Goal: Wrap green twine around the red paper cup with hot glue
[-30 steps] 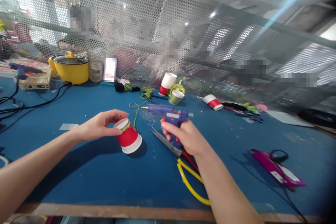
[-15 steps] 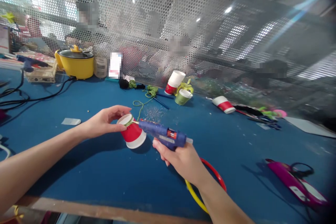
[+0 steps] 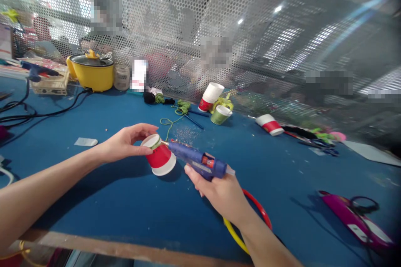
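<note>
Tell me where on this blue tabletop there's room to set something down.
Bare tabletop, bar small specks, lies between the red-banded cup and the wooden front edge. Another patch stretches between the glue gun and the purple item. The back is crowded: yellow pot, green yarn, stacked cups, green cup.

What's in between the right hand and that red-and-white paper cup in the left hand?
In the head view, a blue plastic glue gun lies between, held by the right hand, its metal tip pointing toward the cup.
</note>
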Tool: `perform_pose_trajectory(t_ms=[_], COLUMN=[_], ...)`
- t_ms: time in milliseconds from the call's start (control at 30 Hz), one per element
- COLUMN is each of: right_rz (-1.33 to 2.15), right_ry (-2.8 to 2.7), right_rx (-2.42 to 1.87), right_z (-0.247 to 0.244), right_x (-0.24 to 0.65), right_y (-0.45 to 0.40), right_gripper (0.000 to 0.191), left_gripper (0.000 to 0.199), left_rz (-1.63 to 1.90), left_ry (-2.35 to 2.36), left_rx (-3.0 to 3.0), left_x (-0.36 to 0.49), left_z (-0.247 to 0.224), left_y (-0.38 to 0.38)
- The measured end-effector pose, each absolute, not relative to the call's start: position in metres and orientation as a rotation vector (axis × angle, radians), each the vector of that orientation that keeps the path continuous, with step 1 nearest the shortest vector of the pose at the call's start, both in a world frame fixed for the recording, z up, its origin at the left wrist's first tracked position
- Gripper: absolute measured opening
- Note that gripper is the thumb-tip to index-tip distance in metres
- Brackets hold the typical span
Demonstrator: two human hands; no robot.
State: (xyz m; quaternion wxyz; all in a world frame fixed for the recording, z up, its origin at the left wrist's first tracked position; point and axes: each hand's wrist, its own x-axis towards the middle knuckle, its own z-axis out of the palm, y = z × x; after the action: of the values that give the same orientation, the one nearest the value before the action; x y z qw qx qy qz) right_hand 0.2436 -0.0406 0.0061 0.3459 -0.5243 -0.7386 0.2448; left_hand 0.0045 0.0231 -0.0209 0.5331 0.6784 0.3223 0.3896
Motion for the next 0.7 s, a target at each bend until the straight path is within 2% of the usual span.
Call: perform_pose_trajectory(t_ms=[700], right_rz=[0.498], right_ry=[-1.999], right_rx=[-1.354], right_z=[0.0035], right_x=[0.2402], right_y=[-0.0466], right_gripper=[0.015], left_gripper=[0.051], left_rz=[0.938], left_ry=[0.753], left_rx=[1.588], left_x=[0.0049], left_z=[-0.0222], left_y=[0.0241])
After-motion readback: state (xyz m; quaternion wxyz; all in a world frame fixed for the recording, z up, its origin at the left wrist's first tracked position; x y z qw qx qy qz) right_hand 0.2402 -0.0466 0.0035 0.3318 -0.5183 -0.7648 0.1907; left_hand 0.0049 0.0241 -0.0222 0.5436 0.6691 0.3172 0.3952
